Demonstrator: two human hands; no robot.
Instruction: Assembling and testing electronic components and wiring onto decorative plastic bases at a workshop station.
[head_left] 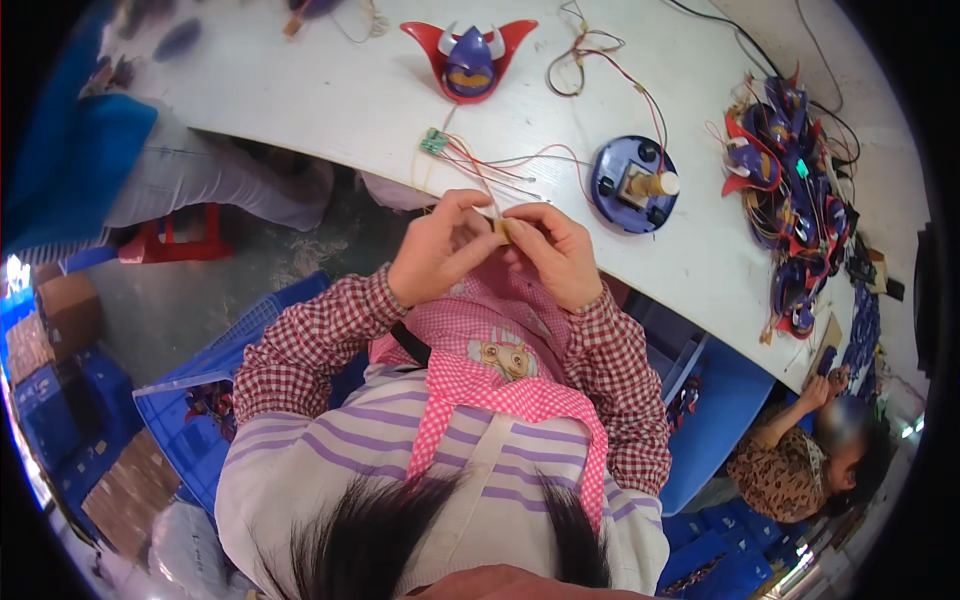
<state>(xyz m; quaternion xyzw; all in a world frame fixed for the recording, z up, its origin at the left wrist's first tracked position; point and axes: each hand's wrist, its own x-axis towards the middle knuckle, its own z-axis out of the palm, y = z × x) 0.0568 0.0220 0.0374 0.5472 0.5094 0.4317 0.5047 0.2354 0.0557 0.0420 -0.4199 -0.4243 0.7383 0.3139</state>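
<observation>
At the table's near edge, my left hand [445,245] and my right hand [560,257] meet with fingertips pinched together. Between them is a small tan piece [502,229], with thin wires running up from it; its kind is too small to make out. Just beyond my left hand lies a small green circuit board [434,142] with red, white and dark wires. Some wires reach right to a round purple toy base [634,185] carrying a motor-like part. Farther back sits a purple toy head [470,65] with white horns and red wings.
A heap of similar toy parts [790,200] covers the table's right side. Loose cables [580,60] lie at the back. Blue bins [190,400] stand at both sides below the table. Another person [800,460] works at far right; someone's legs [220,180] show at left.
</observation>
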